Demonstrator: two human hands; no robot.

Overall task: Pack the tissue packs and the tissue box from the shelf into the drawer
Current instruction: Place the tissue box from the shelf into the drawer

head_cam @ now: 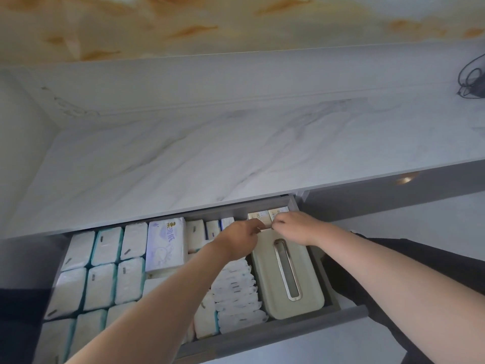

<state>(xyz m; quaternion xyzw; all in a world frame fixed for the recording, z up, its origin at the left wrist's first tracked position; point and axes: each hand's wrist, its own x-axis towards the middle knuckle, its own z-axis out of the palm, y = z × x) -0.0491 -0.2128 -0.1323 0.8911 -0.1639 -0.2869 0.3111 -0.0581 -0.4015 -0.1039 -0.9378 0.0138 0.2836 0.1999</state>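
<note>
The grey drawer [275, 331] stands pulled out under the marble shelf [210, 153], filled with several white tissue packs [105, 258]. A larger pack with blue print [165, 248] lies among them. A beige tissue box [288, 274] with a slot in its lid lies at the drawer's right end. Behind it are small beige packs [267, 215]. My left hand [238, 239] and my right hand [296, 227] meet at the far end of the box, fingers curled and pinching at a small pack there; what exactly they hold is hidden.
A row of thin packs [236, 292] stands on edge between the box and my left forearm. A black cable [472, 80] lies at the shelf's far right. Another drawer front [393, 190] with a recessed handle is to the right.
</note>
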